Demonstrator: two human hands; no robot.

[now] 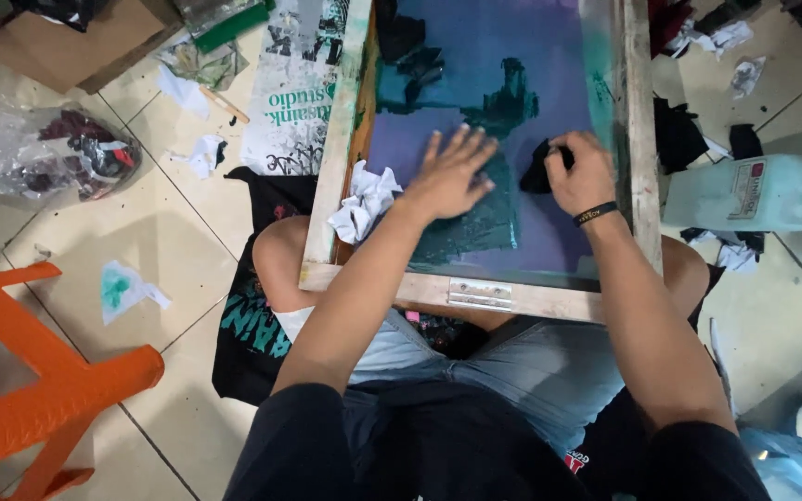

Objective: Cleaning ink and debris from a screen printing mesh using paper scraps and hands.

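We see one wooden-framed printing screen [638, 139] resting across the seated person's lap, its near rail carrying a small metal hinge plate [479, 293]. Its mesh is purple, with a large teal-green ink patch [475, 218] at the centre and darker smears toward the far end.

We note the left hand [449, 176] lying flat on the mesh with fingers spread, gripping nothing. The right hand [582, 172] is clenched around one black rag [537, 169], pressed against the mesh just beside the left hand. One black wristband [596, 213] circles the right wrist.

One crumpled white cloth [364, 199] lies on the left rail of the frame. We count one white plastic jug [749, 193] on its side on the tiled floor, right of the frame, and one orange plastic stool [39, 380] at lower left. One clear bag [39, 148] of scraps sits at far left. We cannot count the paper scraps on the floor exactly.
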